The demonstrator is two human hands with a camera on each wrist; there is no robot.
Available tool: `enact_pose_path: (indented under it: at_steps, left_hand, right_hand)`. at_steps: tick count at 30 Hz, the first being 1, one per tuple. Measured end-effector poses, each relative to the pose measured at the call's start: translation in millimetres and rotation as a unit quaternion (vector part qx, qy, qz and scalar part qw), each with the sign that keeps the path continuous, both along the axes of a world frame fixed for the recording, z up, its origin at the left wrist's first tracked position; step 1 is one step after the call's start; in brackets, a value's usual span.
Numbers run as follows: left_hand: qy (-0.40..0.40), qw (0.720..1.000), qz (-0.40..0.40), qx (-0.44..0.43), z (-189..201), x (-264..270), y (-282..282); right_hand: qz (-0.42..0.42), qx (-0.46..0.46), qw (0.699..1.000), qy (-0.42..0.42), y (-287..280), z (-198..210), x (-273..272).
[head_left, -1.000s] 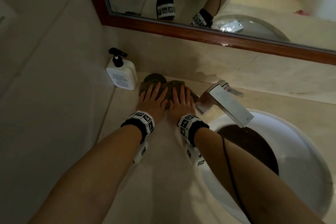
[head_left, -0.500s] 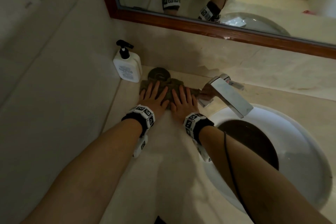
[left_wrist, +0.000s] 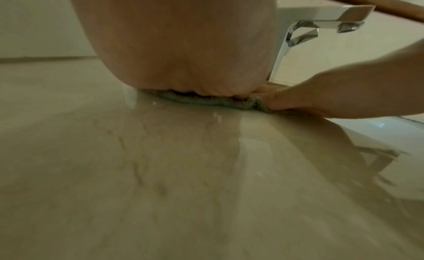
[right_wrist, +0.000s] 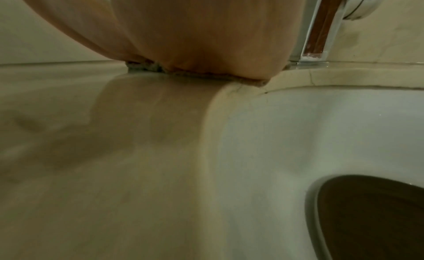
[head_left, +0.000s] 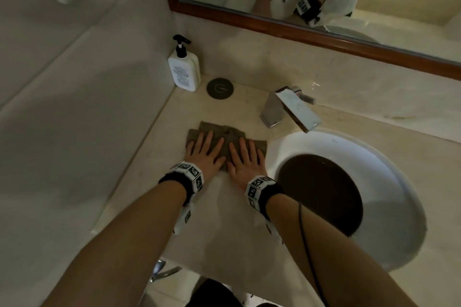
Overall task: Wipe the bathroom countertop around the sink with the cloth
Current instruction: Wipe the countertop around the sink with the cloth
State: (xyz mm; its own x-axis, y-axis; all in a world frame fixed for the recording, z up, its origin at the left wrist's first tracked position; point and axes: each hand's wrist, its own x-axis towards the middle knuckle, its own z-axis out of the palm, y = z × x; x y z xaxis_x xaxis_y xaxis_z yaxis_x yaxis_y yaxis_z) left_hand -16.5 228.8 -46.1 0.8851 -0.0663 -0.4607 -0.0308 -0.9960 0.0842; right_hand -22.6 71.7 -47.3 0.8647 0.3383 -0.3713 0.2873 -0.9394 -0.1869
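Both hands, left (head_left: 205, 154) and right (head_left: 245, 160), press flat, fingers straight, side by side on the cloth (head_left: 230, 133) on the bench (head_left: 224, 219), just left of the sink (head_left: 389, 182) holding dark water (head_left: 321, 192); tap (head_left: 290, 108) and bottle (head_left: 184, 70) stand behind.

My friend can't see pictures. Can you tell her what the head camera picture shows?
Two hands, left hand and right hand, press flat on a brown cloth on the beige countertop, left of the white sink. A soap bottle and silver faucet stand behind.

We see a white pump bottle (head_left: 184, 73) by the wall, a dark round disc (head_left: 220, 88) beside it, and a wood-framed mirror (head_left: 311, 35) above.
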Motion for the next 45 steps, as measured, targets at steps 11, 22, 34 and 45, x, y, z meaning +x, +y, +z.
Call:
enact_pose_path:
  at_steps: [11,22,34,45]
  left_hand:
    - [0.005,1.0,-0.01,0.023,0.6,-42.6,-15.7]
    - [-0.002,0.999,-0.045,-0.008,-4.3,18.3,-14.1]
    - [-0.011,0.995,-0.096,-0.006,-3.8,74.5,23.3]
    - [0.002,0.999,-0.043,0.004,-4.8,44.4,61.8]
  right_hand:
    - [0.035,0.008,0.999,0.014,-24.8,1.7,-51.3]
    - [0.011,0.023,0.999,-0.036,-23.4,-1.6,7.7]
    - [-0.021,-0.02,0.999,-0.042,4.7,-7.6,57.1]
    - [0.014,-0.01,1.0,-0.017,42.3,-1.4,42.4]
